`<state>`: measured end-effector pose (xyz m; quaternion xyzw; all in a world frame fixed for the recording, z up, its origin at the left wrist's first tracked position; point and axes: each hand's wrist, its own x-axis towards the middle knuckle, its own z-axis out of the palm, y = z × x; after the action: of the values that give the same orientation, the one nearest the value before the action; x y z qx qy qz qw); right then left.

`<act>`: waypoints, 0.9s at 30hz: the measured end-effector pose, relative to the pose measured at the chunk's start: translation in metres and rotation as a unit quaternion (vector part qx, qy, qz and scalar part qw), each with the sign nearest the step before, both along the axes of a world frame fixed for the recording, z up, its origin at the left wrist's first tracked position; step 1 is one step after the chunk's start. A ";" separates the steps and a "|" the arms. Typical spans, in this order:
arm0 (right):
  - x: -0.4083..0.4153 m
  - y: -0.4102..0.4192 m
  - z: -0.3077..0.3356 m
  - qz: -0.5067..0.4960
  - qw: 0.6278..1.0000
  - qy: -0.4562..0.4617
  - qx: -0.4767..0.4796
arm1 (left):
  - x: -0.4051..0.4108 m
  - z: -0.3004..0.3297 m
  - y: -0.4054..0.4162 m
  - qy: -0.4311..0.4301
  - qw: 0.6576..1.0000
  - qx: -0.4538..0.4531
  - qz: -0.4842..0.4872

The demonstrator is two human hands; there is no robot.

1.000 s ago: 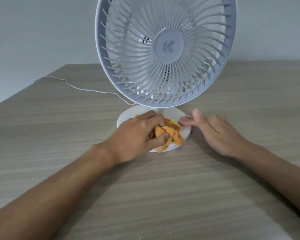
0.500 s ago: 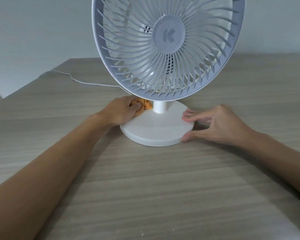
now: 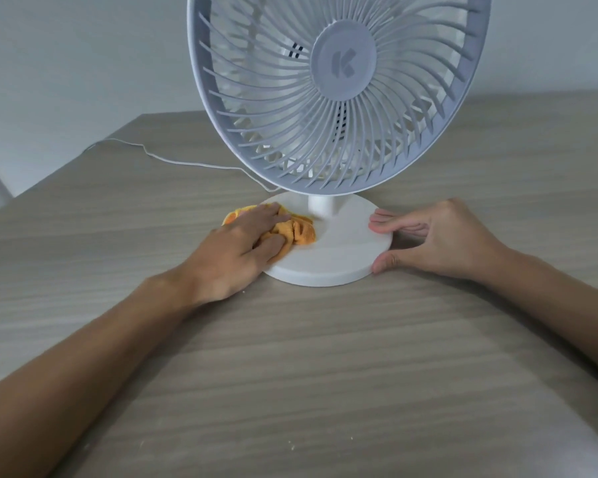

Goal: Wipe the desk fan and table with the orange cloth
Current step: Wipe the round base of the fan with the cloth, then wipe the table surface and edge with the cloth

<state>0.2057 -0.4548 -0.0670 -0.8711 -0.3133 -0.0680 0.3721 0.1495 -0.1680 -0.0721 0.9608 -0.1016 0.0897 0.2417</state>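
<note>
Wiping fan (image 3: 342,98) base (image 3: 339,250), centre frame: left hand (image 3: 237,251) presses bunched cloth (image 3: 299,231) on base's left side, fingers curled over it. Right hand (image 3: 439,241) pinches base's right rim, steadying. Next, probably: sweep cloth across bare base, then table (image 3: 290,374).

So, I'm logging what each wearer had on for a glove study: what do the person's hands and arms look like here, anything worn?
Both are bare. The left hand and right hand show no gloves, and no rings, watch or bracelet that I can see. Both forearms are uncovered to the frame edge, with no sleeve in view. Fingernails look short and unpainted.
</note>
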 end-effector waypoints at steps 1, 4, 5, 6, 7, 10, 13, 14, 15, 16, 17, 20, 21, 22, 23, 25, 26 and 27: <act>0.000 0.000 0.000 0.001 1.000 0.001 0.000 | -0.006 -0.001 0.000 -0.004 1.000 -0.002 -0.008; -0.001 0.000 0.000 0.005 1.000 0.003 -0.004 | -0.026 -0.006 0.005 -0.005 1.000 -0.016 -0.022; -0.001 0.000 0.000 0.008 1.000 0.005 -0.006 | -0.031 -0.008 0.008 -0.005 1.000 -0.012 -0.018; -0.002 -0.001 0.001 0.009 1.000 0.004 -0.009 | -0.037 -0.009 0.012 -0.003 1.000 -0.002 -0.010; -0.003 -0.002 0.000 0.009 1.000 -0.001 -0.013 | -0.042 -0.009 0.015 0.005 1.000 0.011 0.004; -0.008 -0.003 -0.002 0.005 0.999 -0.026 -0.030 | -0.056 -0.005 0.028 0.038 0.997 0.032 0.067; -0.011 -0.003 -0.003 -0.005 0.998 -0.036 -0.047 | -0.063 0.000 0.033 0.057 0.992 0.033 0.105; -0.013 -0.003 -0.003 -0.010 0.998 -0.041 -0.056 | -0.066 0.001 0.031 0.060 0.992 0.034 0.110; -0.016 -0.003 -0.003 -0.017 0.997 -0.049 -0.063 | -0.068 0.002 0.028 0.062 0.991 0.035 0.113; -0.019 -0.002 -0.002 -0.024 0.996 -0.054 -0.066 | -0.070 0.002 0.026 0.062 0.991 0.036 0.113; -0.022 0.000 -0.001 -0.030 0.996 -0.057 -0.065 | -0.072 0.002 0.022 0.062 0.991 0.039 0.111; -0.033 0.005 0.001 -0.050 0.995 -0.067 -0.050 | -0.085 -0.001 0.011 0.054 0.992 0.065 0.091; -0.035 0.006 0.002 -0.057 0.995 -0.073 -0.045 | -0.090 -0.002 0.007 0.050 0.993 0.072 0.082; -0.038 0.006 0.002 -0.065 0.994 -0.079 -0.044 | -0.095 -0.003 0.002 0.049 0.993 0.076 0.072; -0.039 0.006 0.002 -0.073 0.993 -0.083 -0.045 | -0.099 -0.004 -0.003 0.049 0.994 0.079 0.063; -0.044 0.006 0.002 -0.085 0.992 -0.079 -0.058 | -0.107 -0.005 -0.014 0.048 0.994 0.085 0.049; -0.047 0.005 0.001 -0.087 0.991 -0.075 -0.067 | -0.110 -0.006 -0.020 0.046 0.994 0.091 0.045; -0.050 0.005 0.000 -0.086 0.991 -0.073 -0.074 | -0.114 -0.007 -0.027 0.045 0.993 0.097 0.041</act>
<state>0.1561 -0.4500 -0.0673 -0.9125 -0.2679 -0.1398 0.2755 0.0350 -0.1948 -0.0792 0.9862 -0.0594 0.0456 0.1476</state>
